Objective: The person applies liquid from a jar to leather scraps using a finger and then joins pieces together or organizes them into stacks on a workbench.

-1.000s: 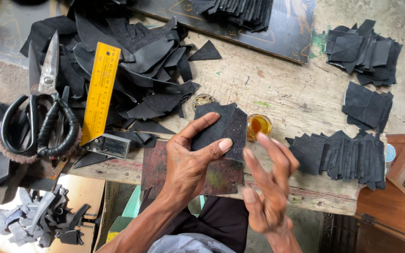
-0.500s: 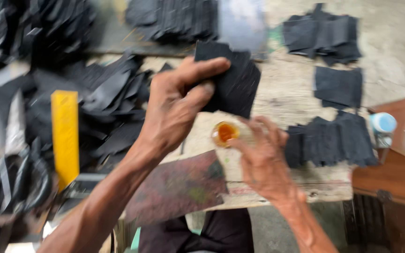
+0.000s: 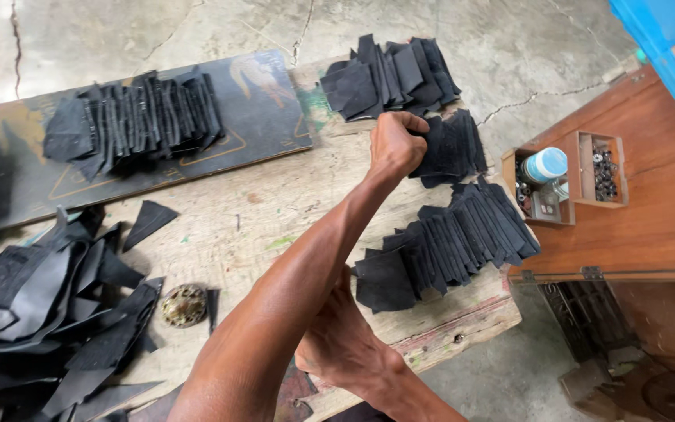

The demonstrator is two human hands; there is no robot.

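Note:
My left hand (image 3: 394, 145) reaches far across the worn wooden table (image 3: 275, 207). Its fingers are curled on a black leather piece at the left end of a small fanned row of black pieces (image 3: 453, 148). My right hand (image 3: 339, 344) stays low near the table's front edge, partly behind my left forearm, its fingers hidden. Just to its right lies a longer fanned row of black pieces (image 3: 455, 242). Another row (image 3: 388, 74) lies beyond my left hand.
A dark board (image 3: 259, 109) at the back left carries a row of black pieces (image 3: 138, 121). Loose black scraps (image 3: 48, 312) are heaped at the left beside a round brass item (image 3: 183, 305). A wooden compartment box (image 3: 580, 184) holding a white bottle (image 3: 544, 166) stands right.
My left hand has carried the black piece up and right to the small row of pieces. My right hand has dropped back toward the table's front edge. The view has swung right.

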